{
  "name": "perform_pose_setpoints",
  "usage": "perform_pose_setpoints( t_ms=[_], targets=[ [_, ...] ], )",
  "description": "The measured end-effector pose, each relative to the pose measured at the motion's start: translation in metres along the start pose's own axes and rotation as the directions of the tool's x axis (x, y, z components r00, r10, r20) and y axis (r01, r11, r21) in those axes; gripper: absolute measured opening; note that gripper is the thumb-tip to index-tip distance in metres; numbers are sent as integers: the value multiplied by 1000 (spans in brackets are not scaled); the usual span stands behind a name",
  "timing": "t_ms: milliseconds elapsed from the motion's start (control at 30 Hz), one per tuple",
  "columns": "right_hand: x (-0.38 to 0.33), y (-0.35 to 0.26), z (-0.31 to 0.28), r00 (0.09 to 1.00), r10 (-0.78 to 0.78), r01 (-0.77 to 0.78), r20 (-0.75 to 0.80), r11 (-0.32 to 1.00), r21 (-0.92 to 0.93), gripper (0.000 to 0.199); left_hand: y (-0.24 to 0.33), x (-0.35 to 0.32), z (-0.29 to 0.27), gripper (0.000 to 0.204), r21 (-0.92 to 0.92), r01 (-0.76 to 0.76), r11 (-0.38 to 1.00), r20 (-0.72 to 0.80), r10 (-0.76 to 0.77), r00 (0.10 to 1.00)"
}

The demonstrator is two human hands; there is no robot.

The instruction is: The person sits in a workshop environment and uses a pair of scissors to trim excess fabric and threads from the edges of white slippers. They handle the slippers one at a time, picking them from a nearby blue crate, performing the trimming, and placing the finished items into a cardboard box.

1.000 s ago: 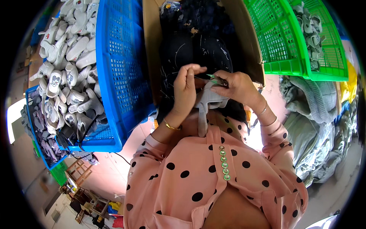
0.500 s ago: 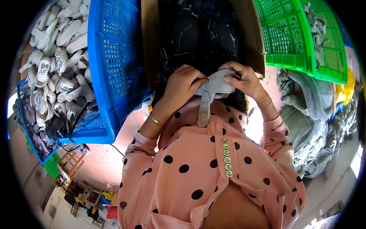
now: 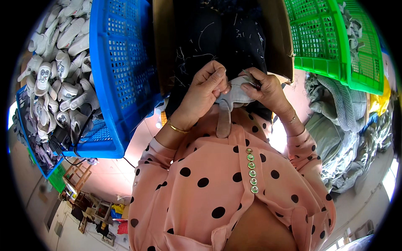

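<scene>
A light grey fabric piece (image 3: 238, 93), looking like a shoe upper with a long strap, hangs in front of my blouse above my lap. Its strap (image 3: 224, 121) points down towards me. My right hand (image 3: 268, 90) is closed on the piece's right side, and a small dark object (image 3: 257, 86) of unclear kind shows between its fingers. Beside the piece's left edge is my left hand (image 3: 209, 85), fingers curled in and thumb pressed on the forefinger. Whatever that pinch holds is too small to make out.
A blue basket (image 3: 123, 79) at left stands by a heap of white shoe pieces (image 3: 44, 77). An open cardboard box (image 3: 279, 37) lies ahead around my dark, thread-strewn legs. At right are green baskets (image 3: 318, 35) and grey fabric piles (image 3: 335, 134).
My left hand has come off the left part of the grey piece, risen slightly and curled into a pinch. My right hand keeps hold of the piece, almost in place.
</scene>
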State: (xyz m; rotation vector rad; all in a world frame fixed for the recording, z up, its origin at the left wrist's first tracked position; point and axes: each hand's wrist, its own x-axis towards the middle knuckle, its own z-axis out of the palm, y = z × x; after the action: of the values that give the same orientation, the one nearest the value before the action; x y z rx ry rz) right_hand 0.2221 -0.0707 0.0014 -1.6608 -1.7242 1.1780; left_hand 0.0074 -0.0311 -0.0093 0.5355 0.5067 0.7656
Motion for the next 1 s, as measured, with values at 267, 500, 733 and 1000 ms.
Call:
perform_pose_setpoints(
  t_ms=[267,500,733,1000],
  targets=[
    [1,11,1,1000,-4,4,2,980,200,33,18,-11,1,33,882,-60,467,-2,131,991],
    [1,13,2,1000,-16,16,1,982,190,33,2,-3,-10,15,893,-121,434,52,168,984],
    [3,15,1,999,-17,11,28,979,204,34,5,-1,-17,11,776,25,630,-13,-24,1000],
    [3,16,1,1000,-23,19,13,970,241,35,4,-4,-6,10,623,90,777,-140,-2,990]
  ],
)
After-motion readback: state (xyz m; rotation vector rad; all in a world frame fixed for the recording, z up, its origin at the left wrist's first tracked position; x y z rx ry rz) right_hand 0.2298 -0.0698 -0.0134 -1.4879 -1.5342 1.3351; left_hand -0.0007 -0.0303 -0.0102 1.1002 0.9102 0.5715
